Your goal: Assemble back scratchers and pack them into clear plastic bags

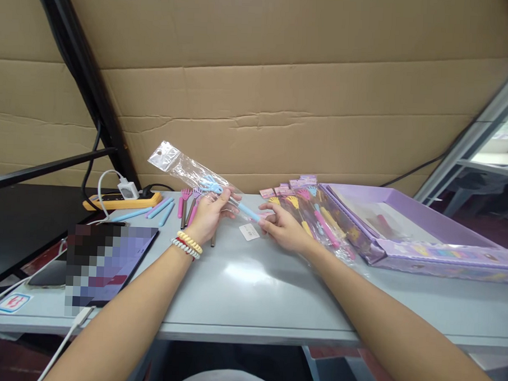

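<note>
**Blue scratcher pinched between two hands over a crowded table**

The left hand (209, 215) pinches a blue scratcher (249, 211) near its head, thumb on top, with the film of a clear bag (187, 168) around the head. The right hand (284, 225) pinches the handle's end between thumb and fingers. The scratcher slants above the table (249, 302), head to the left; whether its handle end is also in the bag cannot be told.

A white label (249, 232) lies just below the handle, between the hands. Beside the left hand are loose scratchers (185, 207), partly hidden by it, and farther left some blue rods (166, 213). Bracelets (187, 245) circle the left wrist.

Bagged scratchers (328, 230) lie fanned behind and beside the right hand, whose forearm covers some of their lower ends. They reach the near side of a lilac box (446, 218), which fills the right of the table.

To the left, a tablet (128, 269) takes up the space beside the left forearm. Behind it sit a yellow power strip (152, 200) and a white plug (128, 189). Cardboard (284, 85) walls off the back.
</note>
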The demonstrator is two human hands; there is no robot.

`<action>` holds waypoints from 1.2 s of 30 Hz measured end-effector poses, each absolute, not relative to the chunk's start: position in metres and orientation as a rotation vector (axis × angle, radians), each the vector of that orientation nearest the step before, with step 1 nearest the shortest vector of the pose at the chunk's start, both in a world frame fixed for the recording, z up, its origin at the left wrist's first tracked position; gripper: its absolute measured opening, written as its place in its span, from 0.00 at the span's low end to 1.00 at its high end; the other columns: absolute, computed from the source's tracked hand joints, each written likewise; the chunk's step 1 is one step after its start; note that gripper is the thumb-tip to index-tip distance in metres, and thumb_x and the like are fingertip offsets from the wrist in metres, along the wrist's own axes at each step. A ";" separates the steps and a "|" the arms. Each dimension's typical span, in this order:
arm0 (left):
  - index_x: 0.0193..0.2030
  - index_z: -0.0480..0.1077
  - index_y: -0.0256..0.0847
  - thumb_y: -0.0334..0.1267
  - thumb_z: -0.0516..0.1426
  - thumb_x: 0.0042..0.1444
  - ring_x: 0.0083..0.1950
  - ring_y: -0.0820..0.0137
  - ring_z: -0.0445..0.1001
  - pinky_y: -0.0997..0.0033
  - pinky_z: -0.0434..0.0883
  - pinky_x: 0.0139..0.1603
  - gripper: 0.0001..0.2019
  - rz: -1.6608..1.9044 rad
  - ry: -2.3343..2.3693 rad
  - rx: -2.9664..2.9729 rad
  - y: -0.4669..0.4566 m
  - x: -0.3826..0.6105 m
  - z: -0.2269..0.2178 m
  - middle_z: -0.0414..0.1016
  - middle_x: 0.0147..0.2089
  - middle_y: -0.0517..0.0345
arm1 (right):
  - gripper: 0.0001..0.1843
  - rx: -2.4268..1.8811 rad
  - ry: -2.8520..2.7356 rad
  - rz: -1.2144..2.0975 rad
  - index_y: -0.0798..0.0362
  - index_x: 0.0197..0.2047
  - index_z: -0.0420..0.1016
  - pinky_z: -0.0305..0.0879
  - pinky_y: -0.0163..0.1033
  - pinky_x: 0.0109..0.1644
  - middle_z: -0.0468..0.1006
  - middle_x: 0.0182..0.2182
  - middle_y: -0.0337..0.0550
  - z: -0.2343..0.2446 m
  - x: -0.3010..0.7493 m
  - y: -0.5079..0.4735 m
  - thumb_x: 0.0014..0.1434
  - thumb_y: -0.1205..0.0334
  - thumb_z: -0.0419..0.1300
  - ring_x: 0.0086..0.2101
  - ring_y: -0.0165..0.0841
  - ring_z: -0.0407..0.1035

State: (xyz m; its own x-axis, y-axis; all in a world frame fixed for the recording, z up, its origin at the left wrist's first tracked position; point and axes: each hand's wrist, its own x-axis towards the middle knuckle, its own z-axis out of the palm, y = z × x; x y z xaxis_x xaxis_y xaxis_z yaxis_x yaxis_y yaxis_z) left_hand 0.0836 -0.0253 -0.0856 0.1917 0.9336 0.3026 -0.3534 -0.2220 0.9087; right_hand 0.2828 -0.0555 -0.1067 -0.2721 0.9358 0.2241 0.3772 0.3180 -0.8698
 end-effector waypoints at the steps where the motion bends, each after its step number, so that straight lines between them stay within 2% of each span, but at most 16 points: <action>1: 0.39 0.68 0.36 0.51 0.63 0.46 0.25 0.74 0.73 0.75 0.71 0.23 0.21 1.336 0.642 1.253 -0.026 0.084 -0.086 0.76 0.36 0.53 | 0.23 -1.159 -1.784 0.928 0.52 0.51 0.58 0.56 0.32 0.23 0.71 0.24 0.34 -0.108 0.282 -0.055 0.55 0.53 0.57 0.19 0.25 0.61; 5: 0.41 0.67 0.37 0.51 0.64 0.45 0.27 0.73 0.74 0.75 0.71 0.23 0.23 1.287 0.650 1.264 -0.028 0.088 -0.090 0.77 0.38 0.52 | 0.25 -1.132 -1.683 1.000 0.50 0.50 0.59 0.57 0.32 0.20 0.71 0.26 0.34 -0.114 0.278 -0.053 0.52 0.49 0.60 0.16 0.25 0.62; 11: 0.38 0.67 0.36 0.51 0.62 0.47 0.27 0.72 0.74 0.75 0.71 0.23 0.21 1.257 0.704 1.290 -0.027 0.088 -0.091 0.77 0.36 0.52 | 0.20 -1.139 -1.708 1.063 0.53 0.44 0.64 0.54 0.30 0.16 0.67 0.17 0.31 -0.113 0.275 -0.056 0.53 0.49 0.60 0.13 0.24 0.59; 15: 0.31 0.67 0.36 0.49 0.62 0.47 0.25 0.73 0.72 0.75 0.70 0.22 0.17 1.379 0.696 1.195 -0.018 0.081 -0.089 0.75 0.29 0.56 | 0.24 -0.970 -1.712 1.281 0.55 0.45 0.67 0.60 0.32 0.15 0.72 0.25 0.36 -0.105 0.277 -0.060 0.48 0.53 0.65 0.17 0.26 0.66; 18: 0.31 0.67 0.36 0.47 0.62 0.48 0.26 0.72 0.72 0.74 0.70 0.23 0.15 1.400 0.689 1.133 -0.013 0.076 -0.088 0.74 0.28 0.56 | 0.22 -0.928 -1.708 1.331 0.57 0.42 0.70 0.65 0.34 0.16 0.74 0.28 0.41 -0.104 0.278 -0.059 0.46 0.55 0.66 0.20 0.30 0.70; 23: 0.33 0.67 0.36 0.44 0.60 0.52 0.28 0.71 0.74 0.71 0.73 0.27 0.12 1.383 0.667 1.063 -0.017 0.078 -0.086 0.75 0.30 0.54 | 0.17 -1.003 -1.706 1.215 0.57 0.33 0.71 0.64 0.34 0.18 0.75 0.22 0.41 -0.105 0.279 -0.057 0.45 0.53 0.66 0.18 0.29 0.68; 27: 0.33 0.67 0.36 0.43 0.60 0.52 0.27 0.72 0.73 0.72 0.72 0.27 0.12 1.345 0.640 1.050 -0.021 0.081 -0.085 0.75 0.30 0.54 | 0.16 -1.063 -1.749 1.064 0.56 0.31 0.71 0.59 0.32 0.20 0.71 0.20 0.37 -0.105 0.280 -0.057 0.46 0.52 0.66 0.18 0.26 0.64; 30: 0.32 0.67 0.36 0.45 0.62 0.49 0.27 0.72 0.73 0.73 0.72 0.27 0.14 1.291 0.617 1.094 -0.023 0.083 -0.086 0.74 0.29 0.55 | 0.14 -1.008 -1.944 0.903 0.56 0.26 0.71 0.56 0.32 0.24 0.69 0.21 0.36 -0.105 0.279 -0.059 0.47 0.52 0.65 0.21 0.24 0.61; 33: 0.32 0.68 0.35 0.47 0.65 0.45 0.28 0.72 0.72 0.73 0.71 0.27 0.17 1.218 0.623 1.152 -0.026 0.086 -0.090 0.74 0.28 0.56 | 0.17 -0.993 -2.063 0.724 0.56 0.20 0.67 0.51 0.32 0.24 0.63 0.19 0.35 -0.104 0.276 -0.061 0.48 0.53 0.64 0.22 0.23 0.56; 36: 0.32 0.68 0.34 0.49 0.66 0.41 0.30 0.71 0.72 0.72 0.71 0.27 0.20 1.132 0.628 1.205 -0.028 0.090 -0.092 0.73 0.29 0.56 | 0.18 -0.995 -2.116 0.682 0.57 0.20 0.66 0.48 0.32 0.24 0.59 0.18 0.33 -0.102 0.275 -0.064 0.50 0.52 0.62 0.21 0.23 0.52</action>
State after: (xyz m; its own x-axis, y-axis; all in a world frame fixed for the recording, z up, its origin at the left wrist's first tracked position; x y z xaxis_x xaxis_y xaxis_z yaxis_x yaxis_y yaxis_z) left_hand 0.0897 -0.0281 -0.0924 0.3585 0.9173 0.1735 -0.3379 -0.0458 0.9401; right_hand 0.2746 -0.0637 -0.1023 -0.4673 0.8067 0.3617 0.4436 0.5678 -0.6934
